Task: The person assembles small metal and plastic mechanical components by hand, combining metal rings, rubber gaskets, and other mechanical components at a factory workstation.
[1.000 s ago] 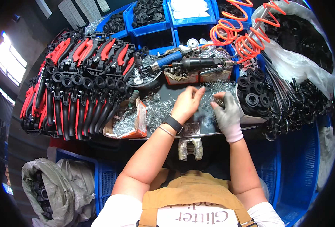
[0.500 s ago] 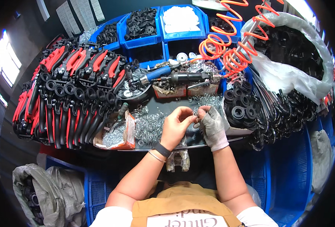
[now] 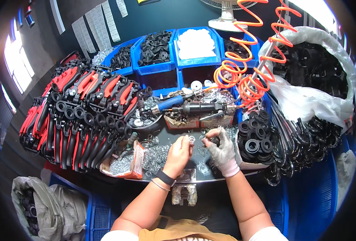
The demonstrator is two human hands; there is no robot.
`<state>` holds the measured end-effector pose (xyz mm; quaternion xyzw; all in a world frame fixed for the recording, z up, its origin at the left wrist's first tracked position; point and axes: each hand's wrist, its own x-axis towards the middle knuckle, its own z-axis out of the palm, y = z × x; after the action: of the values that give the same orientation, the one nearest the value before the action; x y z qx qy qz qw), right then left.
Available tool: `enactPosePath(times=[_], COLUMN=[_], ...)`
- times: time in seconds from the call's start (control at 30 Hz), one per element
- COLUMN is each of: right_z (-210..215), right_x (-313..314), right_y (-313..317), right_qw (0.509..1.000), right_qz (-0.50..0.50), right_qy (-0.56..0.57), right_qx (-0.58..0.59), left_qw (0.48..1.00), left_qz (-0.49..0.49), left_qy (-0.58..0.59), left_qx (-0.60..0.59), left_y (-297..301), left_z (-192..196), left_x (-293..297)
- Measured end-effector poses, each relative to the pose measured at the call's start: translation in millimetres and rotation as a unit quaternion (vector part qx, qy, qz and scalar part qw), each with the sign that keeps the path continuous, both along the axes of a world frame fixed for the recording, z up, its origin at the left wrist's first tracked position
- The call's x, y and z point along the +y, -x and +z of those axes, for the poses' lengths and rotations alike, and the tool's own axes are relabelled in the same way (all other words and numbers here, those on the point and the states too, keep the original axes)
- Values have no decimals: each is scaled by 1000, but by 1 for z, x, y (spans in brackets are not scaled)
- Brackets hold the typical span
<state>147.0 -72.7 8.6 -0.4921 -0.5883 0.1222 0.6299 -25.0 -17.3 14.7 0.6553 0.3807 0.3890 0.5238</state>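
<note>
My bare left hand (image 3: 179, 156), with a black band on the wrist, is closed and pinches a small metal coil spring (image 3: 191, 140) at its fingertips. My right hand (image 3: 223, 154), in a grey glove, is just to the right with its fingers curled and thumb near the index finger. Whatever its fingertips hold is too small to make out. Loose metal springs (image 3: 158, 157) lie in a heap left of my left hand. Beyond both hands, a blue-and-black power tool (image 3: 196, 108) rests across boxes of small parts.
Red-and-black handle assemblies (image 3: 79, 116) are stacked at left. An open carton of small metal parts (image 3: 123, 162) stands near the front edge. Black rings (image 3: 252, 145) fill a box at right, beside bent black rods (image 3: 302, 140). Blue bins (image 3: 156, 68) line the back; an orange coiled hose (image 3: 250, 86) hangs down.
My hands were together at the fingertips and have drawn apart, the left one keeping a spring. The view has tilted upward, so the bench sits lower in the picture.
</note>
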Motion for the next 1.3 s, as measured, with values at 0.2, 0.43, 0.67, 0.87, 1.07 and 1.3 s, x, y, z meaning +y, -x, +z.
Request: enactPosePath(times=[0.2, 0.43, 0.67, 0.87, 1.07, 1.3], right_z=[7, 9, 1, -2, -8, -16], right_x=[-8, -10, -16, -22, -31, -38], right_y=[2, -7, -3, -10, -8, -6], right_qw=[912, 890, 996, 926, 997, 993], right_qz=[170, 152, -31, -120, -62, -73], right_qy=[128, 227, -18, -153, 36, -53], right_qx=[350, 365, -85, -324, -27, -82], left_qw=[998, 964, 999, 955, 969, 988], left_qz=[17, 38, 2, -64, -123, -47], left_qy=[6, -254, -27, 245, -75, 5], left_qx=[-68, 72, -40, -154, -198, -145], left_y=[-32, -49, -36, -32, -38, -35], left_z=[-4, -2, -21, -5, -12, -15], left_x=[3, -14, -12, -12, -15, -17])
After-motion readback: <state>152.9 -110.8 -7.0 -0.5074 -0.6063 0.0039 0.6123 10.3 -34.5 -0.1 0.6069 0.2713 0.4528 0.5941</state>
